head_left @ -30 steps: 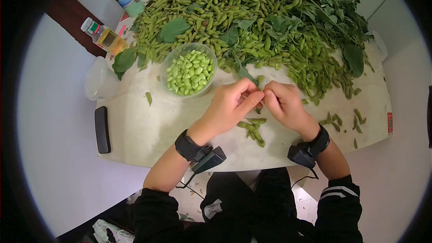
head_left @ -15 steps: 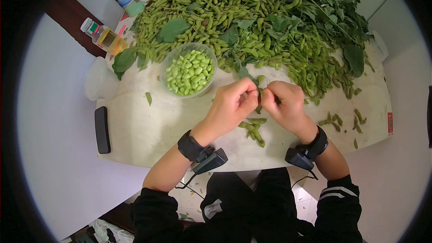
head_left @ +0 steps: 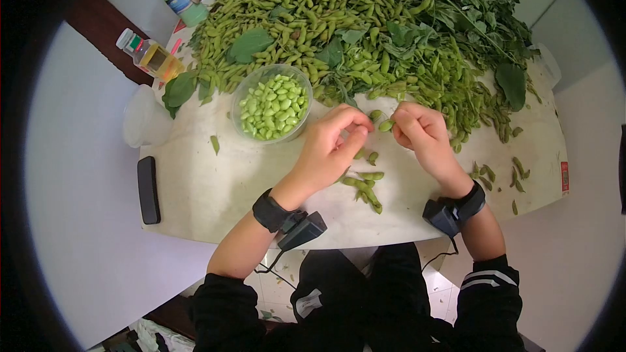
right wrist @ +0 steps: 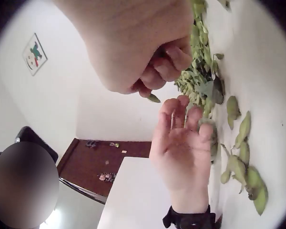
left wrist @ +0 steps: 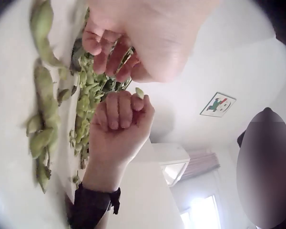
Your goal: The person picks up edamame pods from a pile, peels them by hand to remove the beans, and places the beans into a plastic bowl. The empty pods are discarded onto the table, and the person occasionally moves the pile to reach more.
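Fingers and thumb of the right hand (head_left: 427, 142) pinch a small green pod (head_left: 386, 125), whose tip pokes out toward the left hand (head_left: 329, 146). The pinched pod (left wrist: 139, 92) also shows in the left wrist view, at the tips of the right hand (left wrist: 119, 126). Loosely bent, the left hand's fingers appear to hold nothing in the right wrist view, where the left hand (right wrist: 183, 148) faces palm-up. A clear round tub (head_left: 309, 109) of shelled green beans (head_left: 274, 105) stands left of the left hand. Several loose pods (head_left: 367, 190) lie below the hands.
A big heap of pods and leafy stems (head_left: 313, 19) covers the table's far side. At the left are a bottle of yellow liquid (head_left: 156, 58), a green container (head_left: 182, 0), an empty plastic tub (head_left: 147, 117) and a black phone (head_left: 149, 189). More pods (head_left: 484, 175) lie at right.
The hands were together at first; now they are apart, the right hand farther up and to the right with a pod at its fingertips. The left hand's fingers have loosened.
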The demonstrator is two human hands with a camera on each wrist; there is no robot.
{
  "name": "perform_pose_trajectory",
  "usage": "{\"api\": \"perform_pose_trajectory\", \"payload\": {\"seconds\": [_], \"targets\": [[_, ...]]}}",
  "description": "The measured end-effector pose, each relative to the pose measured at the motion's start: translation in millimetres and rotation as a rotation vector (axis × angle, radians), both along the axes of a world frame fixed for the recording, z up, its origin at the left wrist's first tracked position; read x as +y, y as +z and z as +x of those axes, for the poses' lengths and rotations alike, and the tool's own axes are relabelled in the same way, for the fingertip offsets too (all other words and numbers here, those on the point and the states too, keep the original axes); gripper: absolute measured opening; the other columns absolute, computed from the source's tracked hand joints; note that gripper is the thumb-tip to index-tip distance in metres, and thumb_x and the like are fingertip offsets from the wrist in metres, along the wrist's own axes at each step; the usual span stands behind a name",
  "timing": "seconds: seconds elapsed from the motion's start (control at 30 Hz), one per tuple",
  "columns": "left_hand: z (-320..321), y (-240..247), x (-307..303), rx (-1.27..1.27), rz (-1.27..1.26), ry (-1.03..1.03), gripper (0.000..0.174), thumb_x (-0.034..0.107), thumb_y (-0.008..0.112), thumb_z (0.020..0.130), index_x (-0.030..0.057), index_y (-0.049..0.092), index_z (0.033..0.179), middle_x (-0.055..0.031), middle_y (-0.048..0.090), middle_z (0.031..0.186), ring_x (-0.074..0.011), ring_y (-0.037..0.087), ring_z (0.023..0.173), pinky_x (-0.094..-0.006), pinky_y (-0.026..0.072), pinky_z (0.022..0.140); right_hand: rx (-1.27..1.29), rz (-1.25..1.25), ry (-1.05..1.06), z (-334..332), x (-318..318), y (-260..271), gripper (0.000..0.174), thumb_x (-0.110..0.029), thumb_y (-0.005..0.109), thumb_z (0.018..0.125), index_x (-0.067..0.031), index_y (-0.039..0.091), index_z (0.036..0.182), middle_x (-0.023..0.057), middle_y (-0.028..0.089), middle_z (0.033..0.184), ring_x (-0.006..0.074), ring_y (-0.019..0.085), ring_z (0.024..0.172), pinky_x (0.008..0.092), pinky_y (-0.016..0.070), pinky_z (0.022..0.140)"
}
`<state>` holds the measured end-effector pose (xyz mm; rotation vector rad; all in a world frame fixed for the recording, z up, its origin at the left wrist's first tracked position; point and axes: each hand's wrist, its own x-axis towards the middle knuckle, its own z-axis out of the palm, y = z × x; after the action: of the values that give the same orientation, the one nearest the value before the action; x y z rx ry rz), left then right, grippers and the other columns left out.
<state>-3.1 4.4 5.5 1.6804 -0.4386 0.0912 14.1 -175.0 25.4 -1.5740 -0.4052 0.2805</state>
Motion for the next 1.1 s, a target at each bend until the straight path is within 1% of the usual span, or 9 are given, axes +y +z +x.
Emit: {"api": "perform_pose_trajectory", "payload": {"seconds": [0.1,0.23,0.3,0.33,0.43,0.5,0.7,0.9,1.1], "targets": [[-3,4,1,0.167,-0.115,-0.129,0.014,0.013,0.052,0.083,-0.0014,0.053,0.082,-0.0031,0.054,0.079,-0.0071,0.05,0.066,-0.0202,0.0416,0.054,-0.094,-0.032,0.043,2,3,-4,0.026,-0.017,0.041,0.089,-0.0025,0.046,0.067,-0.005,0.036,0.054,0.0022,0.028,0.046,0.019,0.0201,0.042],[-6,8,0,0.322,-0.103,-0.161,0.016,0.015,0.052,0.084,-0.0013,0.052,0.083,-0.0039,0.055,0.08,-0.0066,0.05,0.066,-0.0202,0.0413,0.054,-0.023,0.015,0.028,0,5,-1,0.029,-0.018,0.042,0.089,-0.003,0.046,0.065,-0.0049,0.036,0.054,0.002,0.027,0.046,0.019,0.0197,0.042],[-5,2,0,0.323,-0.101,-0.233,0.017,0.016,0.053,0.084,-0.0009,0.052,0.084,-0.0039,0.055,0.078,-0.0063,0.05,0.064,-0.02,0.0412,0.054,0.02,0.023,0.049,0,3,0,0.026,-0.016,0.045,0.087,-0.0005,0.048,0.067,-0.0007,0.042,0.058,0.0055,0.037,0.055,0.0226,0.0317,0.049],[-5,2,0,0.323,-0.102,-0.232,0.017,0.016,0.053,0.084,-0.0009,0.052,0.084,-0.0039,0.055,0.078,-0.0063,0.05,0.064,-0.02,0.0412,0.054,0.02,0.023,0.05,2,2,-4,0.026,-0.016,0.045,0.087,-0.0005,0.048,0.067,-0.0007,0.042,0.058,0.0055,0.037,0.055,0.0226,0.0317,0.049],[-6,4,0,0.314,-0.119,-0.213,0.017,0.016,0.053,0.083,-0.001,0.053,0.081,-0.003,0.057,0.072,-0.0055,0.049,0.06,-0.0196,0.04,0.052,-0.283,-0.236,-0.027,7,2,-11,0.023,-0.017,0.046,0.086,-0.0004,0.049,0.07,0.0039,0.044,0.055,0.009,0.04,0.051,0.0245,0.0335,0.047],[-5,6,2,0.304,0.033,-0.132,0.013,0.011,0.052,0.084,-0.0008,0.052,0.08,-0.0023,0.056,0.071,-0.0043,0.048,0.061,-0.0174,0.0387,0.054,-0.446,-0.35,-0.317,7,4,-7,0.022,-0.017,0.05,0.085,-0.0006,0.05,0.071,0.008,0.044,0.052,0.0162,0.042,0.044,0.0279,0.034,0.044],[-4,1,3,0.271,0.093,-0.102,0.014,0.01,0.052,0.083,-0.0015,0.055,0.075,-0.0018,0.056,0.068,-0.0045,0.049,0.059,-0.017,0.0387,0.053,-0.795,-0.517,-0.091,4,6,-4,0.016,-0.016,0.053,0.08,-0.0026,0.05,0.072,0.0113,0.047,0.05,0.0292,0.048,0.046,0.0357,0.0375,0.044],[-8,6,2,0.306,0.061,-0.073,0.016,0.01,0.051,0.083,-0.0019,0.055,0.074,-0.0011,0.055,0.067,-0.0049,0.05,0.06,-0.0176,0.0387,0.054,-0.753,-0.561,0.042,1,6,-10,0.013,-0.014,0.05,0.08,-0.0019,0.047,0.075,0.0152,0.049,0.053,0.0326,0.051,0.05,0.0402,0.038,0.046],[-9,3,1,0.244,-0.016,-0.086,0.015,0.01,0.05,0.082,-0.003,0.053,0.073,-0.0005,0.05,0.062,-0.003,0.045,0.057,-0.0187,0.037,0.049,-0.662,-0.489,-0.024,-5,10,-6,0.016,-0.015,0.049,0.082,-0.0015,0.045,0.075,0.0166,0.05,0.057,0.0347,0.05,0.052,0.0405,0.0383,0.047]]}}
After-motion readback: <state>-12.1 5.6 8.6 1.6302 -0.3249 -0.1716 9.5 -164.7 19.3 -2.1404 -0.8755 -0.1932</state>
